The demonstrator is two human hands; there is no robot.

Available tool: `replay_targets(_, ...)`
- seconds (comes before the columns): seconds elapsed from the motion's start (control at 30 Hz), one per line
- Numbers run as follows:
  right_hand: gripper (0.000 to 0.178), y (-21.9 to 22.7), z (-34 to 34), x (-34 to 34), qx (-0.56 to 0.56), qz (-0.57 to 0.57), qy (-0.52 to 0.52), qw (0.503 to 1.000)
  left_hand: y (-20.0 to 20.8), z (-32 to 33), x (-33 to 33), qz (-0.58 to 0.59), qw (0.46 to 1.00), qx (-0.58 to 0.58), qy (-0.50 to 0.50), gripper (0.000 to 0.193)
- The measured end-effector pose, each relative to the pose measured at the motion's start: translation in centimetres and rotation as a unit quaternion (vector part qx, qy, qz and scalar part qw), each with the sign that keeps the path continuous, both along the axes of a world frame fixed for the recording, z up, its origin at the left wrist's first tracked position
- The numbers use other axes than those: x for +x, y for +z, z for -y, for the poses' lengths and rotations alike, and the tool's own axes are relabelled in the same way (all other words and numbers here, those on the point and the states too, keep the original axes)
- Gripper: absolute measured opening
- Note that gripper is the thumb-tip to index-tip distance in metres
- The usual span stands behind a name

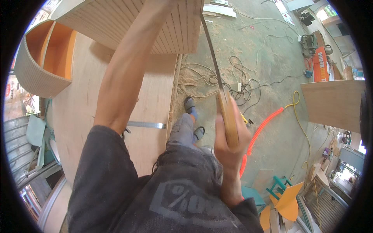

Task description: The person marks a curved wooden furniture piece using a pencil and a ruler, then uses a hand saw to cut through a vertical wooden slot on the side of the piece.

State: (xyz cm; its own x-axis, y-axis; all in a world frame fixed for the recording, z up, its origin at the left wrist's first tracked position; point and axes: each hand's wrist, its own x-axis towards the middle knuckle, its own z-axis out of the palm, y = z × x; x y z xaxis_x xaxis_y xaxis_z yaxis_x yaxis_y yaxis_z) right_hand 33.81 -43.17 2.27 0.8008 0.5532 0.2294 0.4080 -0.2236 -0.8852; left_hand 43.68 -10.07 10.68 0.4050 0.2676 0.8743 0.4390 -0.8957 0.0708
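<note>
My right hand (233,130) is closed around the light wooden handle of a handsaw (215,58). Its thin, dark blade shows nearly edge-on and slants up to the right edge of a grooved, slatted wooden piece (176,33). Whether the teeth touch the wood cannot be made out. Across that piece reaches my left arm, with my left hand (162,4) at its top, against or just over the slats. The picture's upper edge cuts off that hand, so its fingers are hidden. Beneath the slatted piece lies a large plywood worktop (151,101).
A metal ruler (147,124) lies on the worktop near my left elbow. A curved slatted cabinet (42,62) with orange insides stands at left. Tangled cables (243,83) and sawdust cover the floor; a coiled orange hose (264,126) runs to my right. Orange and teal chairs (285,202) stand lower right.
</note>
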Motion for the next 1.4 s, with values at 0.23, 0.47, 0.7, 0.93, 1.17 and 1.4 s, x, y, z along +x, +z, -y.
replay_targets(0.23, 0.043, 0.2, -10.3, 8.1, 0.083, -0.047, -0.022, 0.995, 0.1, 0.7, 2.4, 0.008, 0.999, 0.008, -0.042, 0.032)
replay_targets(0.47, 0.047, 0.8, -0.8, -0.2, 0.023, -0.095, -0.005, 0.995, 0.2, 0.0, 1.0, 0.035, 0.998, 0.05, -0.013, 0.029)
replay_targets(0.7, 0.05, -2.2, -13.1, 10.3, 0.08, 0.011, -0.003, 0.997, 0.0, 0.8, 4.2, -0.003, 0.999, 0.022, -0.044, 0.03)
replay_targets(0.93, 0.047, -2.0, -3.3, 1.7, 0.063, -0.001, 0.026, 0.998, 0.5, -0.6, 0.0, -0.004, 1.0, 0.028, 0.006, 0.034)
replay_targets(1.17, 0.039, -1.3, -12.1, 8.1, 0.046, 0.027, 0.012, 0.999, 0.0, -0.2, 1.4, 0.007, 0.999, 0.023, -0.032, 0.036)
replay_targets(1.4, 0.043, -2.6, -5.0, 2.2, 0.052, 0.025, -0.013, 0.998, 0.3, 0.0, 0.3, -0.034, 0.999, 0.011, 0.003, 0.038)
